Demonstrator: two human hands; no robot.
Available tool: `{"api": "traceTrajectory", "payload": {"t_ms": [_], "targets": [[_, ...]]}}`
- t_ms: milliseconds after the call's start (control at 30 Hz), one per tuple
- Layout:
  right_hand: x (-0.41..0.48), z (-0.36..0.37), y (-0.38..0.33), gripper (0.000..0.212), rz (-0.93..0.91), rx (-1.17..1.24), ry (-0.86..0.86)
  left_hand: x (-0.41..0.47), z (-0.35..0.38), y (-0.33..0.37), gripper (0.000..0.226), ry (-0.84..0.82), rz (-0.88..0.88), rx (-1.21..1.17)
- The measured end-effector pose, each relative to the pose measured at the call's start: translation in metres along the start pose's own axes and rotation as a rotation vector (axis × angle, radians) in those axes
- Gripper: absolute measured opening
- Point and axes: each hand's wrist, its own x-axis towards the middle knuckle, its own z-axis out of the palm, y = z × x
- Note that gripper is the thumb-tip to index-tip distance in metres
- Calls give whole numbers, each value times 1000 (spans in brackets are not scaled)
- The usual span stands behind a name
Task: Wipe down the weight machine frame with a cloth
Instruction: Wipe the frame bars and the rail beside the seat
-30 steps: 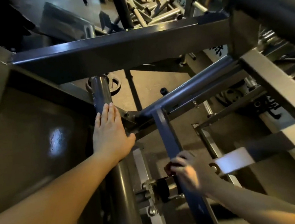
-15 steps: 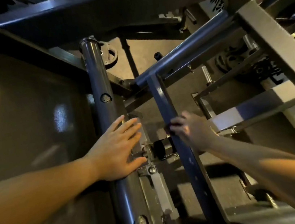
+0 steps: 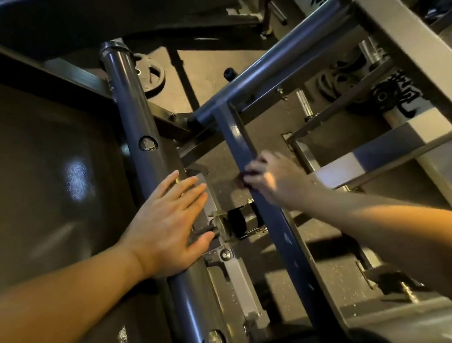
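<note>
The weight machine frame fills the view in dark blue-grey steel. A round upright tube [image 3: 136, 117] runs down the left of centre. My left hand [image 3: 168, 226] lies flat on it with straight, spread fingers. A flat slanted bar [image 3: 239, 140] descends from a T-joint on a diagonal tube [image 3: 276, 62]. My right hand [image 3: 273, 179] grips that bar and holds a dark reddish cloth [image 3: 242, 180] against it; only a small edge of the cloth shows past my fingers.
A large dark padded panel [image 3: 32, 184] fills the left side. Grey square beams [image 3: 415, 37] cross at the upper right. Weight plates [image 3: 152, 78] lie on the floor below, and a black knob [image 3: 239, 221] with brackets sits between the two bars.
My left hand has slid down the round tube and its fingers have spread. My right hand has moved up the slanted bar with the cloth. The view has tilted downward.
</note>
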Motion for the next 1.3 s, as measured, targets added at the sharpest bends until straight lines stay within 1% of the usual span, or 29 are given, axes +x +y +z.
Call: {"api": "traceTrajectory", "payload": {"t_ms": [67,100,167,200,233,267,333,400,467,533,567,633,700,733,800,833,867,933,967,1000,1033,1067,1133,1167,1233,1300], "targets": [[-53,-2,-10,27,-149,88,-90,-1,-1,1,77,-18,-11,-8],[-80,-5,-15,28,-240,144,-182,-1,-2,2,77,-26,-16,-8],[-124,-9,-30,33,-397,131,-380,0,-5,3,76,-24,2,-7],[-131,-6,-27,36,-446,98,-438,0,-5,3,75,-23,5,-11],[-125,-12,-26,36,-481,76,-436,0,-7,3,74,-23,8,-13],[-109,-13,-22,33,-512,61,-390,0,-8,3,74,-22,10,-15],[-55,-11,-10,27,-423,27,-186,1,-9,2,73,-13,14,-14],[10,-10,2,26,-249,-74,-75,-1,-7,2,73,-10,14,-20],[63,-7,11,31,-55,-99,-43,-1,-4,1,72,-8,18,-17],[95,-9,16,31,40,-111,27,0,-1,-1,72,0,19,-13],[100,-11,17,31,74,-91,75,1,1,-1,72,4,21,-17],[92,-9,12,30,125,0,100,2,3,-3,71,12,17,-27],[61,-12,3,31,144,125,70,1,2,-5,71,11,17,-21],[38,-17,-2,32,139,179,13,0,1,-4,71,9,23,-12],[-10,-28,-9,33,98,248,-72,1,2,-3,71,13,31,15],[-31,-29,-12,32,41,242,-99,2,2,-2,72,6,30,30],[-53,-29,-18,33,-17,208,-164,3,-1,-1,75,-9,21,40],[-96,-23,-30,38,-79,156,-410,4,-9,1,81,-48,-10,61],[-114,-17,-34,41,-176,105,-521,2,-13,3,84,-88,-9,74],[-126,-11,-34,44,-258,56,-619,-3,-15,9,86,-118,11,83],[-131,-6,-31,44,-308,21,-658,-8,-13,15,87,-132,57,81],[-131,-7,-29,42,-330,2,-657,-13,-12,24,88,-150,121,63],[-125,-8,-25,40,-273,68,-581,-23,-10,42,88,-217,243,15],[-121,-6,-25,39,-243,95,-553,-25,-10,47,89,-212,273,5],[-114,0,-26,37,-222,111,-504,-24,-7,49,91,-174,273,8],[-108,0,-25,37,-153,123,-404,-23,-6,46,92,-183,285,4]]}}
